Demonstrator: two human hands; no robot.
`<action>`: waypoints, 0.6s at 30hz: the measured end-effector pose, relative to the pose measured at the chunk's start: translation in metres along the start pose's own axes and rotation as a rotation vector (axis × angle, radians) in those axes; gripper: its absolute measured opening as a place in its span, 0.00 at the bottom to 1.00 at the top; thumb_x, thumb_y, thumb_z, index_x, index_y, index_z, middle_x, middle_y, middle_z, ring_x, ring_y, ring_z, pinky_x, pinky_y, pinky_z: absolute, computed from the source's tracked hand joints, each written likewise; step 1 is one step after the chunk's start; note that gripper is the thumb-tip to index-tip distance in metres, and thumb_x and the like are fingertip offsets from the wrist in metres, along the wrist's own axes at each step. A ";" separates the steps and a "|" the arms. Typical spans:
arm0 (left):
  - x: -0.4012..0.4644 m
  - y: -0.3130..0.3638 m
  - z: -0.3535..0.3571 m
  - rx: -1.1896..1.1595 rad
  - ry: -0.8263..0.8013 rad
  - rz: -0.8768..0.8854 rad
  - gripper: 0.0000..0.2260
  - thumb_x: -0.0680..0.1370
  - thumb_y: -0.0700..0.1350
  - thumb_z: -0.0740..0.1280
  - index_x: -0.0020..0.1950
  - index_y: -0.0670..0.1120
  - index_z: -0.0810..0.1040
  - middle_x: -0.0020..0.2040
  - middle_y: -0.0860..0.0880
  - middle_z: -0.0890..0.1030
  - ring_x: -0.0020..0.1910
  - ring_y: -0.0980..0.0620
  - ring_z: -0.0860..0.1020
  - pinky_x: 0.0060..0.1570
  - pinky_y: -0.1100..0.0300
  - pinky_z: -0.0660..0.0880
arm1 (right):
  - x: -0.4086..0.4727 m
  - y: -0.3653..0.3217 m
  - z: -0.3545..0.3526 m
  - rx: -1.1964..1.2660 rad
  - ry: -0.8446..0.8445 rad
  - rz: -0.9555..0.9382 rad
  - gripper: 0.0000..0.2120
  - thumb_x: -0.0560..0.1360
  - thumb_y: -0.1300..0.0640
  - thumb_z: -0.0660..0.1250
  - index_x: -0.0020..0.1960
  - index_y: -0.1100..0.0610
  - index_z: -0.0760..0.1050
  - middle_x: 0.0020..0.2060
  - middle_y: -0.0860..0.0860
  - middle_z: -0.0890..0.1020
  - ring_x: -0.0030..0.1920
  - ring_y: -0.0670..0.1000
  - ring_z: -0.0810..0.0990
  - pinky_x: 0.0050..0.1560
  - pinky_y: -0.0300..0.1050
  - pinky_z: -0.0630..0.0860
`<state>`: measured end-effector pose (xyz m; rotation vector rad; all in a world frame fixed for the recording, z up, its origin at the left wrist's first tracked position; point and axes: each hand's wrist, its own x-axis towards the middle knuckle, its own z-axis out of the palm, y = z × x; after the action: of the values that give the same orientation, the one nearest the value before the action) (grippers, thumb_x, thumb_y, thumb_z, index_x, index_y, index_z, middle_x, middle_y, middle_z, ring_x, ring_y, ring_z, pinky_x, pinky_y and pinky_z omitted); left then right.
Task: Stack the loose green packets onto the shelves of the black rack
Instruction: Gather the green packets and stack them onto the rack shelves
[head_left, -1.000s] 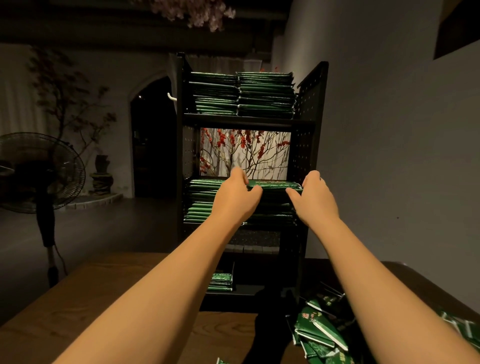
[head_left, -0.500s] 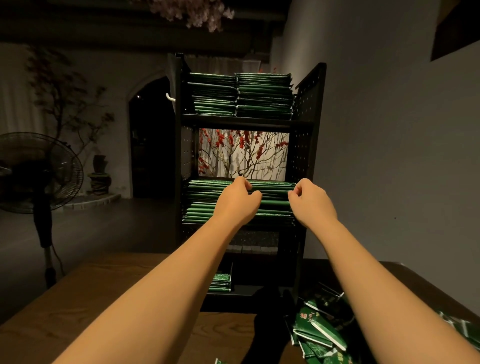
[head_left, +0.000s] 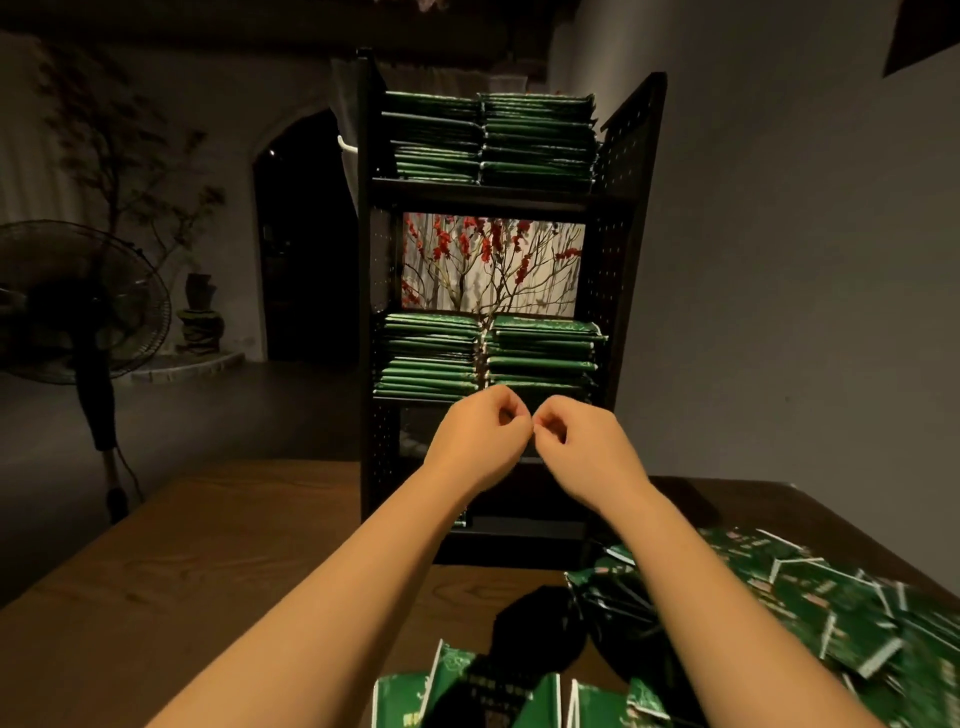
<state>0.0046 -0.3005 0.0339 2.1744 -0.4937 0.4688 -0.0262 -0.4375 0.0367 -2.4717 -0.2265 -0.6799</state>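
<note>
On black rack (head_left: 626, 218): top and middle shelves stacked.
Left hand (head_left: 480, 441) and right hand (head_left: 582, 449) curled, empty; loose green packets (head_left: 831, 613) remain on worktop (head_left: 208, 561).

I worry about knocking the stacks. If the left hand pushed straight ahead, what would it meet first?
Probably the black rack at its middle shelf edge, just under the middle-shelf packets. The left hand looks short of it; depth is unclear.

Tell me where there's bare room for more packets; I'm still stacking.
The gap above the green packet stacks on the black rack's middle shelf is free. The top-shelf stacks sit high. The brown wooden table is bare left of the rack; its right side is crowded with loose packets.
</note>
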 end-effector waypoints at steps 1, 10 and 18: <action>-0.010 -0.005 0.002 -0.017 -0.008 -0.010 0.05 0.78 0.47 0.64 0.43 0.52 0.77 0.37 0.54 0.79 0.36 0.55 0.75 0.35 0.60 0.70 | -0.008 0.001 0.006 0.009 -0.017 -0.003 0.06 0.79 0.56 0.61 0.47 0.50 0.76 0.40 0.46 0.79 0.40 0.49 0.77 0.42 0.49 0.76; -0.112 -0.073 0.022 -0.009 -0.209 -0.091 0.02 0.77 0.47 0.66 0.48 0.53 0.76 0.43 0.53 0.79 0.43 0.54 0.77 0.45 0.56 0.74 | -0.091 0.025 0.078 -0.039 -0.227 -0.052 0.04 0.78 0.55 0.64 0.48 0.48 0.77 0.44 0.45 0.77 0.45 0.46 0.75 0.46 0.42 0.71; -0.187 -0.125 0.034 0.247 -0.639 -0.008 0.42 0.70 0.72 0.66 0.78 0.61 0.53 0.81 0.56 0.50 0.80 0.51 0.43 0.75 0.35 0.44 | -0.137 0.049 0.125 -0.085 -0.344 0.084 0.15 0.81 0.54 0.58 0.66 0.52 0.72 0.64 0.48 0.74 0.64 0.50 0.72 0.64 0.46 0.70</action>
<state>-0.0872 -0.2209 -0.1587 2.5510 -0.8003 -0.2016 -0.0766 -0.4096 -0.1466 -2.6528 -0.2252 -0.2295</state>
